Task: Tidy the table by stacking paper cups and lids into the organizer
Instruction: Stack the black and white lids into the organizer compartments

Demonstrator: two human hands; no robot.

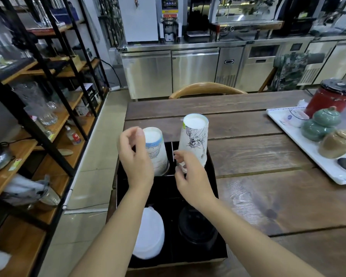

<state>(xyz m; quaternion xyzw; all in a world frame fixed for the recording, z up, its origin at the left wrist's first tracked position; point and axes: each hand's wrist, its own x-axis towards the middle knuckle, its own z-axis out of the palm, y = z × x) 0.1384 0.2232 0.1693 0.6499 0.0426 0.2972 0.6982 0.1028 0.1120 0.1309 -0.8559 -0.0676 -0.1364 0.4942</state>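
Organizer (212,188): black, divided box at the lower centre of the frame, on the left end of the wooden table (268,148)
Left cup stack (157,150): upside-down paper cups with a blue print, standing in the far-left compartment, base up, tilted a little to the right
Right cup stack (194,138): upside-down paper cups with a black line drawing, standing in the far-right compartment, taller than the left stack, leaning slightly left
White lids (150,234): stacked in the near-left compartment, lower centre of the frame, partly hidden by the left forearm
Black lids (196,226): stacked in the near-right compartment, partly hidden by the right forearm
Left hand (136,156): just left of the left cup stack, fingers loosely curled and spread, thumb tip beside the upturned base; open, gripping nothing; contact with the cup wall cannot be told
Right hand (192,174): in front of the lower part of the right cup stack, fingers curled toward its rim; whether it grips the stack cannot be told, as the fingertips are blurred and the rim is hidden
Cups relative to hands: each stack lies just beyond its own hand, toward the centre of the frame
White tray (316,156): right edge of the frame, well apart from the organizer, bearing green and tan lidded jars
Shelving (48,100): left of the frame, holding glassware
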